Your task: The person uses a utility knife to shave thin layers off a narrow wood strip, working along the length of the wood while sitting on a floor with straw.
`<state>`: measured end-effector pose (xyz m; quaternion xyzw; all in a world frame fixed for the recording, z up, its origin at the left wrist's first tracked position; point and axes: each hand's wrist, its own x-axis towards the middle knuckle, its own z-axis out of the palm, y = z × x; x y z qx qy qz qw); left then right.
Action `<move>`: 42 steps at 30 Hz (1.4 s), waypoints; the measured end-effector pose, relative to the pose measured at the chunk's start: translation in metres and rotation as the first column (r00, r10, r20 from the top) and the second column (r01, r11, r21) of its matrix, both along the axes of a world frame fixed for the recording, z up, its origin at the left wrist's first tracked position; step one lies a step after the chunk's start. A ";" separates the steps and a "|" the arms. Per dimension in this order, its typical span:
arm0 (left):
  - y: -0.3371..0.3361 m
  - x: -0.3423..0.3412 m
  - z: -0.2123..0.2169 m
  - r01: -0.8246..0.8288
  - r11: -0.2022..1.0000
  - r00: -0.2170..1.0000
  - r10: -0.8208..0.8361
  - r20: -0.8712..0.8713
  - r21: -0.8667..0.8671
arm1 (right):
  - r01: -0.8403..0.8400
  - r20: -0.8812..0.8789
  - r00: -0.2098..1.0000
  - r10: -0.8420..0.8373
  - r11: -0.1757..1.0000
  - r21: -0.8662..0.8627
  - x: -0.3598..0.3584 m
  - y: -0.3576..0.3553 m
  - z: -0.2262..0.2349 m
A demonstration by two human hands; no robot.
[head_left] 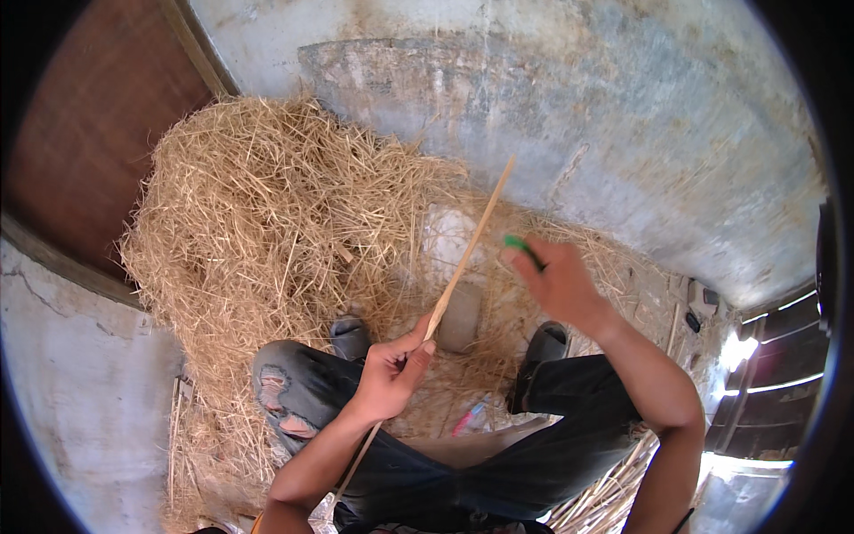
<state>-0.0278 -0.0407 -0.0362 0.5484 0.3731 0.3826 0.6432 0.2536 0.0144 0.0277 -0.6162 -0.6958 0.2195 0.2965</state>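
Note:
My left hand (389, 381) is closed round a long, thin, pale straw-coloured stick (469, 254), its thumb pressed along it. The stick slants up and away to a pointed tip in front of the wall, and its lower end runs down past my wrist over my lap. To the right of the stick, and apart from it, my right hand (571, 283) has its fingers curled round a small green object (516, 242) with a dark part. Most of that object is hidden in the fingers, so its kind cannot be told.
A big heap of straw (258, 205) rises at the left against a brown panel (84, 133). A brownish block (461, 316) lies between my feet, near a pink and blue item (468, 418). Thin sticks (609, 489) lie at lower right. A stained wall (605, 107) stands ahead.

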 end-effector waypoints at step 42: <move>0.006 0.036 -0.004 -0.139 0.972 0.940 0.189 -0.283 0.188 | -0.344 0.199 0.925 0.323 0.936 0.081 -0.023 -0.029 -0.042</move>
